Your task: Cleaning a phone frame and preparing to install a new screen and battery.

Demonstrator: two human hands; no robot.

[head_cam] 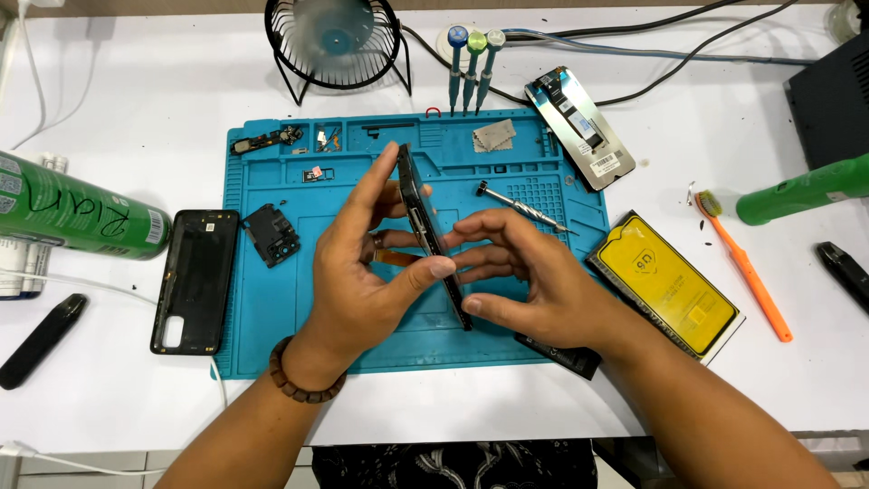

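A stripped black phone frame (425, 226) stands on edge above the blue repair mat (272, 308), with an orange flex ribbon (394, 257) showing beside it. My left hand (358, 272) grips its left face, thumb across the lower edge and fingers reaching to the top. Against the right face rests my right hand (525, 272), fingertips on the frame and thumb at its bottom end. A beaded bracelet (303, 380) circles my left wrist.
On the mat lie a camera cover (272, 235), small parts (267, 139) and a screwdriver (520, 206). A back cover (195, 281), green can (63, 210), fan (333, 41), three screwdrivers (472, 63), display panel (579, 127), yellow packet (665, 285) and orange toothbrush (742, 267) surround it.
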